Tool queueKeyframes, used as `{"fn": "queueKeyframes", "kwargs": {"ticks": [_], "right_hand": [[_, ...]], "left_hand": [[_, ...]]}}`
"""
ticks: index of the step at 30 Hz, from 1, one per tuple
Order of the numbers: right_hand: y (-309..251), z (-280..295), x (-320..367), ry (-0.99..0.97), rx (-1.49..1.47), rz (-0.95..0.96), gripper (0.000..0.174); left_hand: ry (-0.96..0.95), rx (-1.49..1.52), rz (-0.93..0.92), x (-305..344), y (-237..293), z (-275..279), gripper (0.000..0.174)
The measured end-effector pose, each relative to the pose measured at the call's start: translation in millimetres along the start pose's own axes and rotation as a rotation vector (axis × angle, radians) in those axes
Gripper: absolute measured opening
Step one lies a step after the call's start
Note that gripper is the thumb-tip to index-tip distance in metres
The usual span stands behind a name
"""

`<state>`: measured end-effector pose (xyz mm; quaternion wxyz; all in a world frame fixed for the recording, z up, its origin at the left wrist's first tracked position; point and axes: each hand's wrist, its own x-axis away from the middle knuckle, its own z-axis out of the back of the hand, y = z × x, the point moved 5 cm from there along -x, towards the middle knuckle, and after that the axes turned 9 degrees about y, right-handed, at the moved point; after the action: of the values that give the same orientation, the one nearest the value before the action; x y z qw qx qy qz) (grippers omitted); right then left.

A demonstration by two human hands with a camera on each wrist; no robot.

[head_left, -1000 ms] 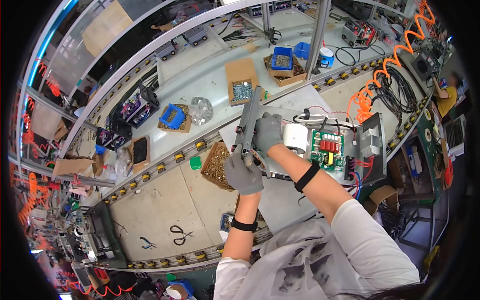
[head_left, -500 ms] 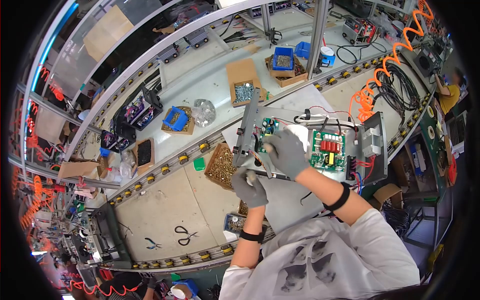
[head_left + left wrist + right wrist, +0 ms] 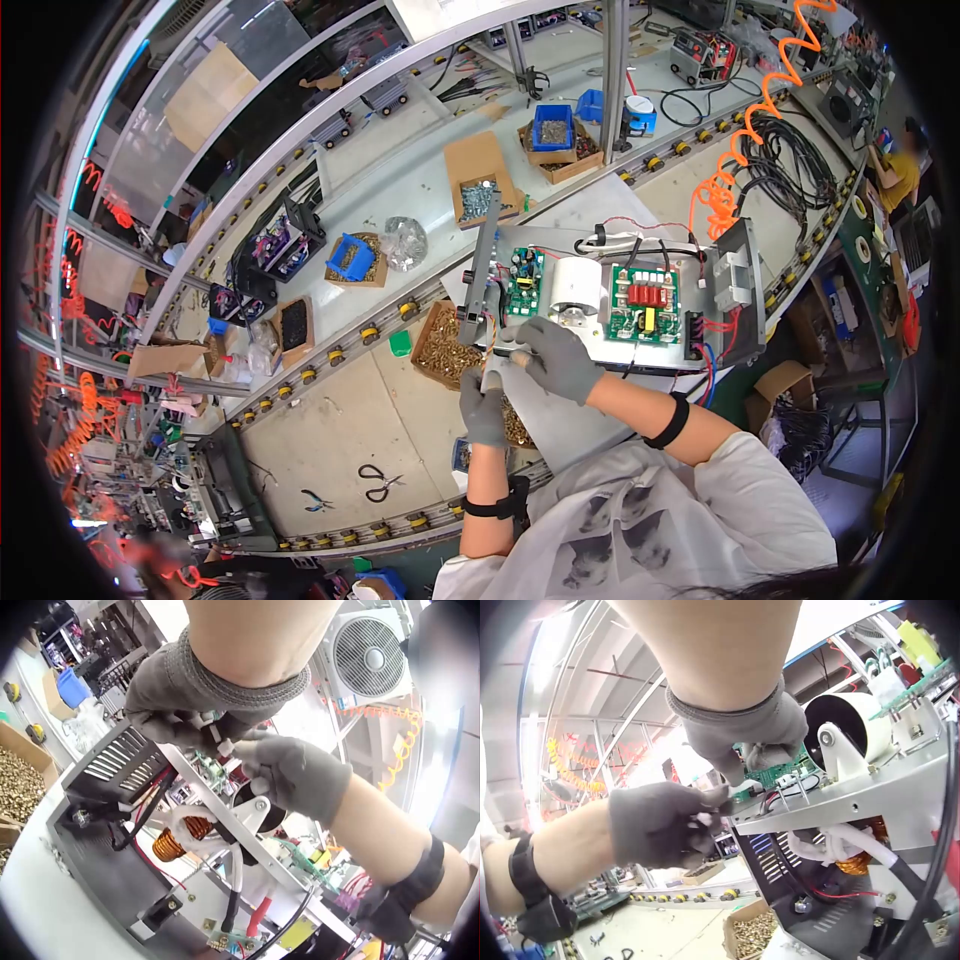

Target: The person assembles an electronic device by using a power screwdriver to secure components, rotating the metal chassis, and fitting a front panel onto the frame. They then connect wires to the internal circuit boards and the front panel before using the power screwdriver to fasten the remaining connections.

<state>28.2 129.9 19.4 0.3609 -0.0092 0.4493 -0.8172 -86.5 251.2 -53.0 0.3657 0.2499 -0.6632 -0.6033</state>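
In the head view my gloved left hand (image 3: 485, 412) is below the upright dark end panel (image 3: 482, 265), at the end of thin coloured wires (image 3: 490, 333). Its fingers pinch a small white connector (image 3: 225, 748) in the left wrist view. My right hand (image 3: 562, 362) hovers just to the right at the chassis's front edge, fingers bent, its pale fingertips close to the connector. I cannot tell whether they grip anything. Behind the hands, the open metal chassis carries a small green circuit board (image 3: 526, 283), a white cylinder (image 3: 577, 284) and a larger board (image 3: 645, 308) with red parts.
A cardboard box of brass fasteners (image 3: 440, 345) stands left of the chassis. Black-handled scissors (image 3: 378, 483) and small pliers (image 3: 317, 501) lie on the bench. Beyond the roller rail are a blue bin (image 3: 352, 257) and a box of screws (image 3: 482, 200). An orange coiled hose (image 3: 745, 150) hangs right.
My right hand has left the end panel and come down over the boards to the front edge beside my left hand. My left hand has moved slightly down from the panel. The head view has shifted.
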Motion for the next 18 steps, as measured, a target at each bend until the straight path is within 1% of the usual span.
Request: {"fn": "queueKeyframes", "kwargs": {"ticks": [1, 2, 3, 4, 5, 6, 7, 8, 9, 10, 11, 12, 13, 14, 15, 16, 17, 18], "right_hand": [[-2, -3, 2, 0.059, 0.047, 0.132, 0.046], [-24, 5, -1, 0.051, 0.114, 0.253, 0.039], [-32, 6, -4, 0.052, 0.110, 0.254, 0.039], [-43, 5, -6, 0.074, 0.280, 0.381, 0.036], [-50, 3, -5, 0.096, 0.452, 0.504, 0.034], [-47, 1, -6, 0.099, 0.452, 0.502, 0.034], [-40, -7, -7, 0.063, 0.546, 0.543, 0.036], [-34, -14, -8, 0.026, 0.639, 0.585, 0.038], [-28, -17, -9, 0.026, 0.636, 0.587, 0.038], [-21, -15, -10, 0.057, 0.514, 0.553, 0.035], [-18, -13, -11, 0.086, 0.392, 0.520, 0.032], [-19, -14, -12, 0.083, 0.389, 0.525, 0.032], [-19, -8, -14, 0.159, 0.168, 0.436, 0.028], [-18, -2, -17, 0.231, -0.053, 0.344, 0.025], [-23, -1, -17, 0.228, -0.054, 0.347, 0.025], [-22, 2, -18, 0.224, -0.158, 0.217, 0.022], [-20, 2, -20, 0.218, -0.260, 0.085, 0.020], [-20, -1, -20, 0.214, -0.262, 0.089, 0.020]], "left_hand": [[0.003, -0.002, -0.002, 1, 0, 1, 0.011], [0.007, 0.109, -0.003, 3, 6, -1, 0.011], [0.010, 0.220, -0.002, 7, 12, -2, 0.011], [0.058, 0.081, -0.049, 12, 18, -1, 0.012], [0.055, 0.077, -0.051, 14, 18, -4, 0.012], [0.175, -0.233, -0.436, 18, 35, -3, 0.016], [0.294, -0.544, -0.820, 29, 50, -9, 0.019], [0.296, -0.544, -0.821, 30, 50, -12, 0.019], [0.312, -0.458, -0.687, 29, 45, -10, 0.023], [0.329, -0.371, -0.552, 27, 40, -7, 0.026], [0.335, -0.372, -0.552, 29, 45, -10, 0.026], [0.353, -0.318, -0.422, 30, 50, -12, 0.027], [0.368, -0.263, -0.293, 29, 50, -11, 0.028], [0.373, -0.261, -0.292, 29, 49, -9, 0.028], [0.348, -0.267, -0.378, 29, 51, -9, 0.026], [0.322, -0.272, -0.465, 28, 55, -9, 0.024], [0.327, -0.271, -0.466, 27, 57, -8, 0.024], [0.315, -0.405, -0.773, 34, 73, -12, 0.021]]}}
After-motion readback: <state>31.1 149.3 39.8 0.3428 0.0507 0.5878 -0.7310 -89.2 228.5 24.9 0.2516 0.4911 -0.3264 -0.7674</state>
